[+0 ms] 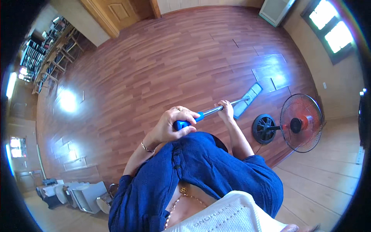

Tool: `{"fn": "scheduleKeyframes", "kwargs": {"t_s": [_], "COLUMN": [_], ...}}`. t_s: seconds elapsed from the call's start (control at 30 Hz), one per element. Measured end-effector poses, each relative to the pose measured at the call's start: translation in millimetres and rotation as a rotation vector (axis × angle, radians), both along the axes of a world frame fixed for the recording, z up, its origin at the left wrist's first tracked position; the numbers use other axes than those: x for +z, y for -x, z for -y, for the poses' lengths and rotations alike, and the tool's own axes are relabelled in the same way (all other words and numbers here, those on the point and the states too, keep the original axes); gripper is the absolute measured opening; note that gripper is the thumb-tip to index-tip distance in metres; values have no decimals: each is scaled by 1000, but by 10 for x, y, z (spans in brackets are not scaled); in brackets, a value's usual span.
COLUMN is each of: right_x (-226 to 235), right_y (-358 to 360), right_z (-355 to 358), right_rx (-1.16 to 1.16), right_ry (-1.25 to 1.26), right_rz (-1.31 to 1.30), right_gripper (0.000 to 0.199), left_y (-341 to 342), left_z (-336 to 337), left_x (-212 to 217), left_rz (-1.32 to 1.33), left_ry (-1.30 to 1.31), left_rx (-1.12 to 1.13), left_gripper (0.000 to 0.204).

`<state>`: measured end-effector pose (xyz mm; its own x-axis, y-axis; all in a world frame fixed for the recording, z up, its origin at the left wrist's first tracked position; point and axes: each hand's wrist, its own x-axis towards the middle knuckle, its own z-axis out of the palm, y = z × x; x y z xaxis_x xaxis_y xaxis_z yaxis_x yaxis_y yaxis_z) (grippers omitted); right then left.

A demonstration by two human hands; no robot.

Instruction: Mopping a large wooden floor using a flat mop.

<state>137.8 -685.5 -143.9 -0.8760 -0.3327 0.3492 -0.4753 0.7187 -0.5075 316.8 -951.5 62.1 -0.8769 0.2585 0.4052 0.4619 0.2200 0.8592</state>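
Left hand (pixel 173 124): wrapped round the blue grip.
Right hand (pixel 226 109): closed on the mop (pixel 216 111) shaft, lower down.
Mop head (pixel 247 100): flat on the floor (pixel 162 65) — near the fan (pixel 300 123).
Tip: keep your pad flat — steer clear of the fan base.

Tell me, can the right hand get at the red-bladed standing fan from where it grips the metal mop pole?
Probably not without a step. The right hand is closed on the metal mop pole, and the standing fan stands apart on its right; bare wooden floor lies between, nothing blocking.
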Motion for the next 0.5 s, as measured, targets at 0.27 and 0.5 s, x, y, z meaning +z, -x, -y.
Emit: {"fn": "scheduleKeyframes", "kwargs": {"t_s": [0.27,0.5], "right_x": [469,1191], "right_y": [-163,-386], "right_z": [-713,-1708], "right_rx": [355,686], "right_ry": [197,322], "right_rz": [88,106], "right_gripper": [13,16], "left_y": [-480,-512], "left_z": [-1204,-2804], "left_x": [750,1599], "left_rz": [-435,-696], "left_ry": [225,166], "left_rx": [-17,-144], "left_gripper": [23,25]}}
